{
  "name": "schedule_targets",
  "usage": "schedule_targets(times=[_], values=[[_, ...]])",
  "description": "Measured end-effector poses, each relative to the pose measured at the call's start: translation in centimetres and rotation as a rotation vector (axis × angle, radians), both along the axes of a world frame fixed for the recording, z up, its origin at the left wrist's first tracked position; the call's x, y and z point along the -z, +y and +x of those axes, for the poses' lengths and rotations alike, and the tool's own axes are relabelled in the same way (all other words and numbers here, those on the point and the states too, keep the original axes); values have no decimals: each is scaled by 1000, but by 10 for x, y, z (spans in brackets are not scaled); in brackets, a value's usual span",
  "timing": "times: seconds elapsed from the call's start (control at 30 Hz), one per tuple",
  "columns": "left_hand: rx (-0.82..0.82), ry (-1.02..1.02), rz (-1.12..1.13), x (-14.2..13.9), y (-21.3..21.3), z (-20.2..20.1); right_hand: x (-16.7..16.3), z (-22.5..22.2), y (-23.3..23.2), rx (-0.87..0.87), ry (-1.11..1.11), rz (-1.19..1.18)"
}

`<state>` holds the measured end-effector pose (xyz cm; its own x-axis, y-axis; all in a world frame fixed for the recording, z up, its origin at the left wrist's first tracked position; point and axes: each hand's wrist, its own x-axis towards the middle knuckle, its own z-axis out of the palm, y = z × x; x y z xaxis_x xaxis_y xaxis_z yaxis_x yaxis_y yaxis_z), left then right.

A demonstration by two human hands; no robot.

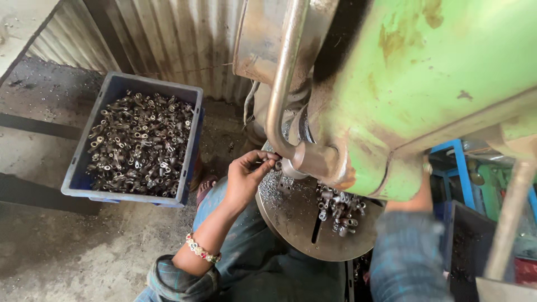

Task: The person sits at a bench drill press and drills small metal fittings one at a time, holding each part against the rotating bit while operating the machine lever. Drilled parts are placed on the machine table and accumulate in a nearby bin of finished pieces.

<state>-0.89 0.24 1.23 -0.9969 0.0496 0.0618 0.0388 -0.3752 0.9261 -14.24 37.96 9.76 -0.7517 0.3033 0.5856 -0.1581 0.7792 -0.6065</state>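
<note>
Currently: loading step, judged | left hand (244,178) fingers pinch small metal part (275,164) under press head (313,159), above round plate (291,221) | right hand hidden behind green machine (425,84), grip cannot tell | next calls for exact seating | loose parts (339,210) on plate; blue crate (137,142) nearby

Small metal part (276,164): dull grey, short, tubular look, pinched at fingertips of left hand (246,176), held just under machine's spindle at near-left edge of round steel plate (291,215). Exact shape too small to tell. Heap of like parts (340,208): grey-silver, short tubes with open ends, lying jumbled on right half of same plate, beside dark slot, touching one another, partly tucked under green machine body. Plate surface rusty-brown, strewn with fine shavings.
</note>
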Motion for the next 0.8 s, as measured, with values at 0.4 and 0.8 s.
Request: schedule_targets(times=[0.4, 0.8], values=[[-198, 29, 151, 1, -6, 10, 40, 169, 1, -43, 90, -425], [-278, -214, -192, -22, 0, 5, 27, 201, -3, -15, -18, -277]])
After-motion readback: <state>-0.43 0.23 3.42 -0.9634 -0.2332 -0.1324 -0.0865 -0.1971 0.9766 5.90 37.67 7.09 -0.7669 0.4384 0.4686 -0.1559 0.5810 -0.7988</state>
